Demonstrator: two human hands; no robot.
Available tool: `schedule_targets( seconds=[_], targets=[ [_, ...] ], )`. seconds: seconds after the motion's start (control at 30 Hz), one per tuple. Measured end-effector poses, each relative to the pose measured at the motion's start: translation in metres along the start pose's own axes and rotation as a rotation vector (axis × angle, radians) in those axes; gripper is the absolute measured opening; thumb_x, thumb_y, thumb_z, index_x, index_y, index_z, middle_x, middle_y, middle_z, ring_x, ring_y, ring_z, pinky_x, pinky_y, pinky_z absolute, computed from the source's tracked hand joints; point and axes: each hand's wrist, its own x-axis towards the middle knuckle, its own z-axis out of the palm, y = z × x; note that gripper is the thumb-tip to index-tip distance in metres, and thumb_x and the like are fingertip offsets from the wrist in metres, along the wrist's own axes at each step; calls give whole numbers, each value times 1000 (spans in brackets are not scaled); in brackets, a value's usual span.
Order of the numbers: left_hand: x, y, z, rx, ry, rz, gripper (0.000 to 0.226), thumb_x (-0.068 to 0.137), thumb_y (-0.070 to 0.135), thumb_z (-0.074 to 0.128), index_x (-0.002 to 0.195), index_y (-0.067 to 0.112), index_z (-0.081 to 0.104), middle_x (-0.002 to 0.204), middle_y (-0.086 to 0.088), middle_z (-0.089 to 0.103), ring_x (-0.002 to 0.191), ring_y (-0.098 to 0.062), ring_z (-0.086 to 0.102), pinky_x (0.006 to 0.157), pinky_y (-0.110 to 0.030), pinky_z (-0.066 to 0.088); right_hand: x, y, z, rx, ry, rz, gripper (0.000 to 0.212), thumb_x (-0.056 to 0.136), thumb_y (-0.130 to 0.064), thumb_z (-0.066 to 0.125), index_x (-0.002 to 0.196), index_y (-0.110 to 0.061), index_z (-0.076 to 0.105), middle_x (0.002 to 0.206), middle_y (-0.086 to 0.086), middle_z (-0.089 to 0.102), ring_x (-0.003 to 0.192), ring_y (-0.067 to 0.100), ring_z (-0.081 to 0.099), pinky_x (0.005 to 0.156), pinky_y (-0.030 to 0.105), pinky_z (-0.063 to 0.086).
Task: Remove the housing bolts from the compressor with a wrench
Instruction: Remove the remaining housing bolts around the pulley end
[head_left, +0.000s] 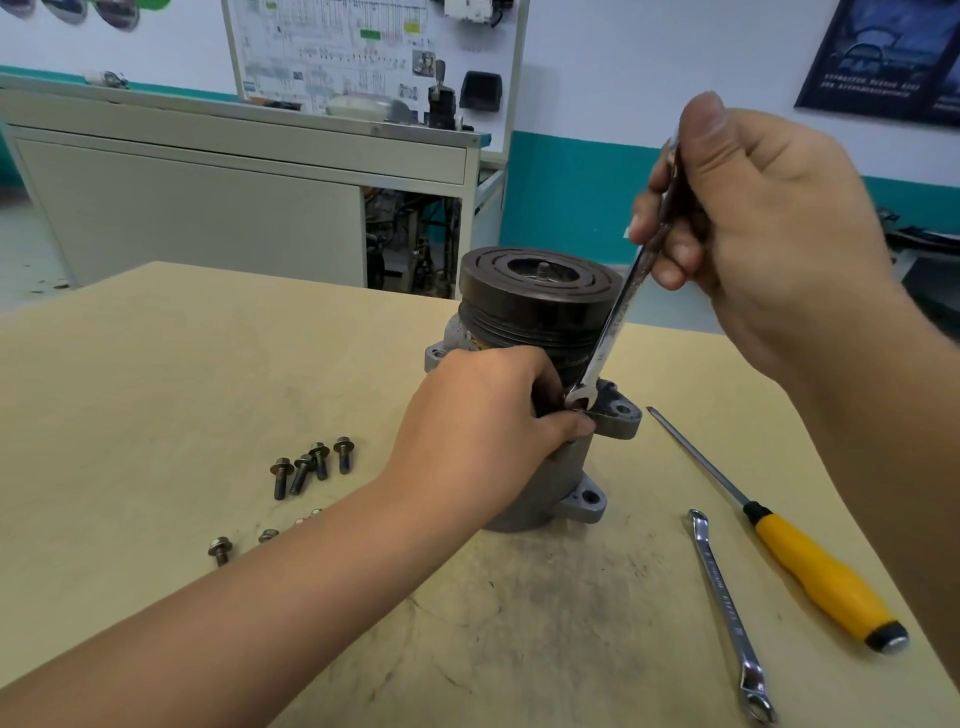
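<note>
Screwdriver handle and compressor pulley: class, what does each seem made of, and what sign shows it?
Screwdriver handle: probably plastic or rubber, matt yellow with a black end cap. Compressor pulley: likely metal, dark and dull, with machined grooves.

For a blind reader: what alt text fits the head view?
The right hand holds a wrench, its open end down at the flange of an upright compressor that the left hand grips. Loose bolts lie on the table at left; a second wrench and a screwdriver at right.
</note>
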Motion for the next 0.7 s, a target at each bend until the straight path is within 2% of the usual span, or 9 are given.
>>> schedule_targets(
  seconds=[0.13,0.57,0.7],
  targets=[
    [1,1,-1,28,-15,32,17,74,41,75,83,27,72,49,16,47,60,-8,53,55,-26,41,1,1,0,10,-25,-51,34,101,-29,38,74,-12,51,55,-2,61,39,9,39,42,21,39],
    [8,4,-3,-25,-66,-52,20,71,38,79,62,24,67,53,9,62,56,-4,58,56,-25,48,0,5,-2,75,-94,-82,33,102,-26,34,77,-11,49,56,0,60,39,7,36,42,19,38],
    [7,5,-3,-9,-67,-53,19,71,38,78,68,21,71,54,6,63,59,-9,60,59,-29,51,-1,2,2,70,-113,-79,32,102,-26,35,77,-11,49,56,0,59,38,6,36,41,20,37]
  ],
)
